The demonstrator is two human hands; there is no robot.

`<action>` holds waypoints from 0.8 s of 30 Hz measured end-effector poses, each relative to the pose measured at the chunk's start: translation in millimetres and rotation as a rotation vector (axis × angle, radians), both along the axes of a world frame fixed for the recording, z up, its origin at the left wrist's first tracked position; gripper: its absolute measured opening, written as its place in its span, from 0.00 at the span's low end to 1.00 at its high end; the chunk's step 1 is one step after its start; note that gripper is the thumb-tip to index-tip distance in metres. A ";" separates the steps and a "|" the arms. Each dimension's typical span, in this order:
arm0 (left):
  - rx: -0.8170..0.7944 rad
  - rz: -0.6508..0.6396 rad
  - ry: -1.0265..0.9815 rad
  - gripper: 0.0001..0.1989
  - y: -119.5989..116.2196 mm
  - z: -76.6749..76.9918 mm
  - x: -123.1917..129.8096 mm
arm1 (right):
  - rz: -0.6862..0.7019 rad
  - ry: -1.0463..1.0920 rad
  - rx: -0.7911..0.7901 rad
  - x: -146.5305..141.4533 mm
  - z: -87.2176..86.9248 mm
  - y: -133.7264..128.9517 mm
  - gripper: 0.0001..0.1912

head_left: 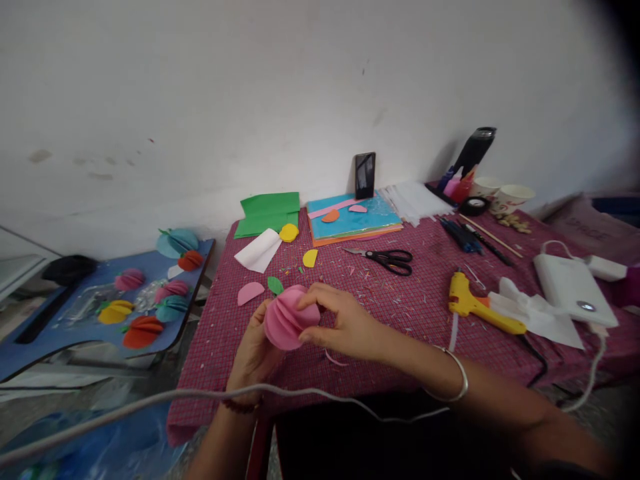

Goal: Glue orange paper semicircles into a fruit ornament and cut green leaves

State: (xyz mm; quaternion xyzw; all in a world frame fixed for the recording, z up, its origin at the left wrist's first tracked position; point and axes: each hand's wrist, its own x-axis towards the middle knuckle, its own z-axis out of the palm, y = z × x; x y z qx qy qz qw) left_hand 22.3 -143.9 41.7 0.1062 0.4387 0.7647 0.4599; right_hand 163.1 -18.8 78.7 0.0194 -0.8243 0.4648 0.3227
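A round pink paper ornament point(285, 323) made of folded layers is held over the near part of the checked cloth. My left hand point(253, 350) grips it from the left and below. The thumb and fingers of my right hand point(340, 320) pinch its layers on the right side. A green paper leaf point(275, 285) shows at its top left. Beside it lies a pink half-circle point(251, 293). Further back are a yellow half-circle point(310, 258), yellow round pieces point(289, 233) and black-handled scissors point(390, 260).
A yellow glue gun point(480, 308) and a white power bank point(575, 287) lie on the right. Coloured sheets point(350, 223) and a phone point(365, 175) stand near the wall. Finished ornaments point(143, 331) sit on a blue table point(105, 267). A white cable point(175, 395) crosses in front.
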 end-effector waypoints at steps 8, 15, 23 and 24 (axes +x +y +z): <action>0.165 0.189 0.354 0.12 -4.5 -8.9 -1.2 | -0.105 0.077 0.151 8.1 5.9 1.5 0.06; 0.209 0.186 0.647 0.06 -8.2 -7.0 3.1 | -0.185 0.088 0.315 11.7 0.0 3.1 0.15; 0.172 0.192 0.744 0.07 -9.9 -14.4 2.4 | -0.201 0.090 0.355 14.5 -3.2 0.7 0.19; 0.175 0.215 0.738 0.06 -9.6 -15.1 2.9 | -0.200 0.094 0.352 14.5 -3.9 0.2 0.19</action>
